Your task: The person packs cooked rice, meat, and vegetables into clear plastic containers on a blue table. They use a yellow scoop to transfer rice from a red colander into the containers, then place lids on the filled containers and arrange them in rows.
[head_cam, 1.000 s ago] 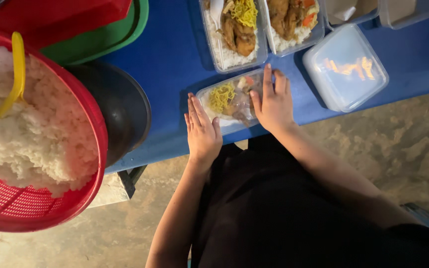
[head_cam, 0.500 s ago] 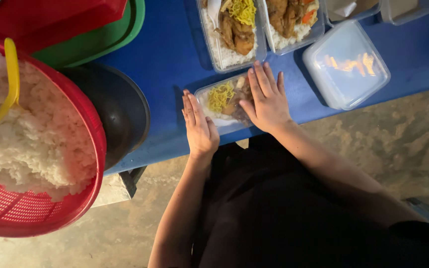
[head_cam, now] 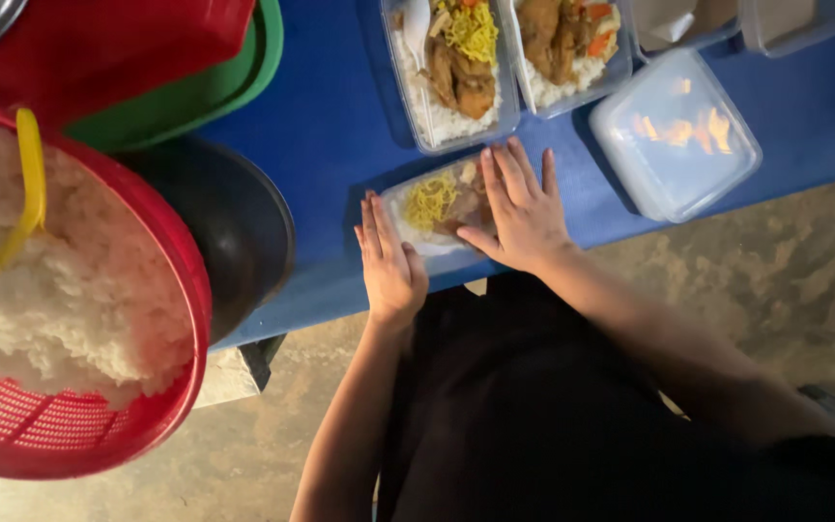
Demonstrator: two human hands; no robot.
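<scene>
Barely shifted since a moment ago, both flat, spread hands, left hand (head_cam: pixel 390 263) and right hand (head_cam: pixel 522 210), press the clear-lidded plastic meal box (head_cam: pixel 435 208) near the blue table (head_cam: pixel 331 145) edge; even pressure along the rim should seat it.

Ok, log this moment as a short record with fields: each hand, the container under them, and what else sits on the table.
left hand: flat, fingers straight, pressed against the left edge of the lidded meal container
right hand: spread flat on top of the same container's lid
container contents: yellow noodles, brown meat and rice, seen through the clear lid
table: blue top
open meal boxes: two, filled, beyond the hands
stack of clear lids: right of the hands
red basket: cooked rice, yellow scoop
</scene>
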